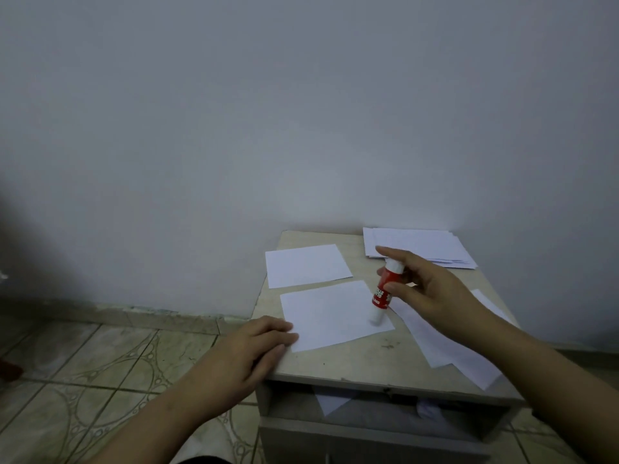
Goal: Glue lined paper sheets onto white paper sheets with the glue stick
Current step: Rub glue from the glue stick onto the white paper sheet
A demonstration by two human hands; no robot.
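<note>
Two bare forearms, no sleeves, left hand [258, 343] and right hand [432, 289] without rings

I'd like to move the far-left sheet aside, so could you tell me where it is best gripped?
Pinch the white sheet's left edge, coming from the table's left side: that edge overhangs the tabletop, so fingers can get underneath. The rest lies flat.

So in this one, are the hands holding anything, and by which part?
The right hand grips the glue stick by its upper red body, tip down on the paper sheet. The left hand holds nothing; its fingers press that sheet's near-left corner.
</note>
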